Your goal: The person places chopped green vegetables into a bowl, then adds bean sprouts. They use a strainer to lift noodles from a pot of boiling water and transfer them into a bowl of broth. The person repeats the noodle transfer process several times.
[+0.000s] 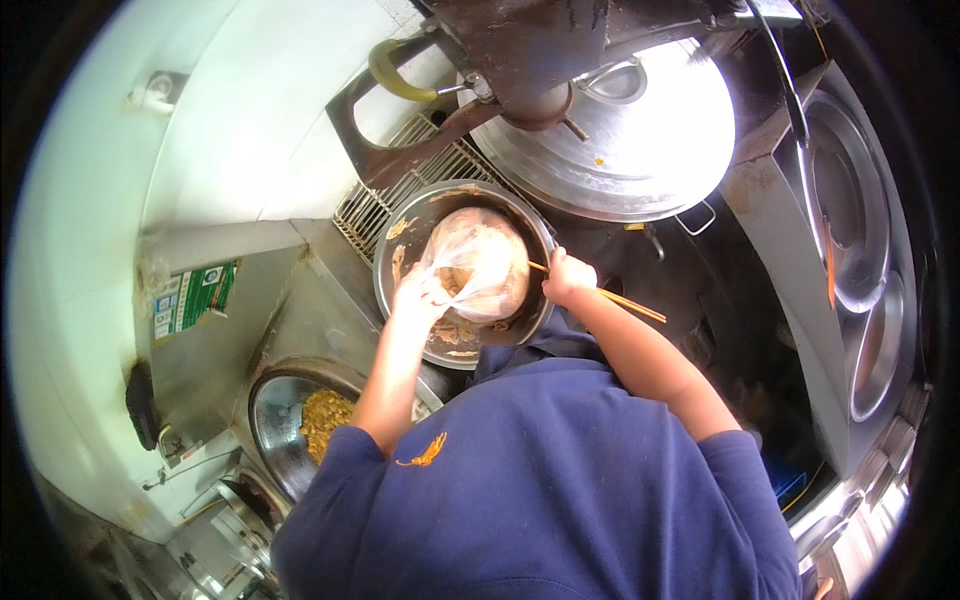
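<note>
A clear plastic bag (482, 262) filled with a pale, meat-like mass lies inside a deep round metal pot (403, 222). Light-brown smears cling to the pot's inner wall. My left hand (424, 297) is closed on the gathered edge of the bag, on the pot's left side. Over the right rim, my right hand (569, 277) grips a pair of wooden chopsticks (634, 304). Their thin tips point left to the bag, while the thick ends stick out to the right. Whether the tips touch the bag, I cannot tell.
Behind the pot stand a wire rack (368, 205) and a large lidded metal pot (640, 150). A dark metal frame (385, 160) overhangs the back. Near left, a wok (270, 425) holds yellow-brown food (325, 418). Round metal trays (845, 200) line the right side.
</note>
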`<state>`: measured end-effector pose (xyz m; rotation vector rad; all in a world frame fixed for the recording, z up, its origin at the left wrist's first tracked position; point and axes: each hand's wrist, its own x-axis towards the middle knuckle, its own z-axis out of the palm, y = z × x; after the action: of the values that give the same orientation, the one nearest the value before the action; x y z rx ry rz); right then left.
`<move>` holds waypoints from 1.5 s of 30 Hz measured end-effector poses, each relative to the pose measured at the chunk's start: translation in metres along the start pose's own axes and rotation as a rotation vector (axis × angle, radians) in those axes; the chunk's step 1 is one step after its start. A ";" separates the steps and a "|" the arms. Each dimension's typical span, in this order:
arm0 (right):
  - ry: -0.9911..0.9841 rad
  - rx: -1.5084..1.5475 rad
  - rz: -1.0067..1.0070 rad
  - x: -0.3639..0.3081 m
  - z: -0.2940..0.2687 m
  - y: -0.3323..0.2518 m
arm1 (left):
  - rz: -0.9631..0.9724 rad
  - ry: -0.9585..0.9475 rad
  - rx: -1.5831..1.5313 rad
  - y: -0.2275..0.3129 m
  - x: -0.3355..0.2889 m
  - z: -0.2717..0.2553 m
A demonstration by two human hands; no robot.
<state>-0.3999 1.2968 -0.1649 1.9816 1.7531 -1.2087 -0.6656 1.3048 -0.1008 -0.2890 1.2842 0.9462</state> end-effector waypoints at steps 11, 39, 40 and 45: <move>-0.017 -0.009 -0.018 0.013 0.013 0.001 | -0.019 -0.008 0.227 0.040 -0.032 -0.018; -0.075 0.131 -0.105 0.032 0.015 0.007 | 0.483 -0.020 1.246 -0.094 -0.073 -0.014; -0.070 0.133 -0.102 0.031 0.013 0.007 | 0.585 -0.081 1.356 -0.095 -0.077 -0.014; 0.013 0.202 -0.085 0.034 0.004 0.013 | 0.439 0.026 1.079 -0.045 -0.092 0.000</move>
<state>-0.3919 1.3151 -0.1955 2.0451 1.8015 -1.4565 -0.6311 1.2377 -0.0315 0.8463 1.7312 0.4785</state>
